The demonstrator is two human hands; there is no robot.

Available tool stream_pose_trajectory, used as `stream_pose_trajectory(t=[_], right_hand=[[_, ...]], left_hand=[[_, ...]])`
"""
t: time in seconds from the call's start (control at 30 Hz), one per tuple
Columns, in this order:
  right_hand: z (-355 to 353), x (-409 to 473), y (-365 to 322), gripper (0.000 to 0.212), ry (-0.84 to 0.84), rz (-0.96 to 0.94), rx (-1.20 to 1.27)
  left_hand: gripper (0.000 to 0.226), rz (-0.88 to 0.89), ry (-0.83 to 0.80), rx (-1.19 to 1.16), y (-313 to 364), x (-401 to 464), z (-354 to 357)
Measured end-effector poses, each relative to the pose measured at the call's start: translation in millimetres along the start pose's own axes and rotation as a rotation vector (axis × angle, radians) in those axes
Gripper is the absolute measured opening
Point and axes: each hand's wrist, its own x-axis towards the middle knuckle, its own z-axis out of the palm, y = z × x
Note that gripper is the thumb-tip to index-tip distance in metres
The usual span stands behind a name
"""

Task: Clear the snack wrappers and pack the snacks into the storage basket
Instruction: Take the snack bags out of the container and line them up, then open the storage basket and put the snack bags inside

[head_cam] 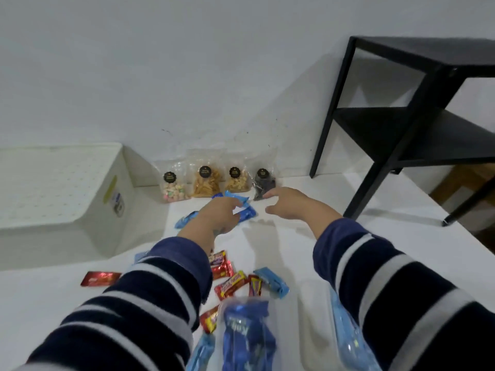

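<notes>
My left hand (218,215) closes its fingers on a blue snack wrapper (247,212) on the white floor, with another blue wrapper (237,196) just behind it. My right hand (292,203) hovers open to the right, its fingertips near a clear bag of dark snacks (263,183). Three more clear snack bags (203,180) lean against the wall. The white storage basket (61,194) stands at the left. Red wrappers (222,266) and blue wrappers (272,281) lie scattered close to me.
A black side table (417,116) with a lower shelf stands at the right, its legs on the white floor. A clear plastic bag holding blue packets (246,336) sits at the bottom edge. A red wrapper (100,278) lies alone to the left.
</notes>
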Motion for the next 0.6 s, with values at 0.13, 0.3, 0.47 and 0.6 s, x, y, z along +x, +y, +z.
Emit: stream_pose_trajectory(t=[0.13,0.3,0.47,0.6], right_hand=[[17,-54,-18,0.047,-0.009,-0.013,0.016],[34,-107,-40,0.047,-0.052,-0.076,-0.065],[47,-143,-66,0.049,-0.078,-0.167,-0.143],[63,-169,-93,0.047,-0.079,-0.218,-0.126]], left_hand=[[0.042,0.034,-0.04,0.079,-4,-58,-4],[0.042,-0.03,-0.044,0.056,-10,-125,-10],[0.041,-0.114,0.037,0.077,-31,-197,-20],[0.042,-0.205,0.068,0.046,-59,-249,-29]])
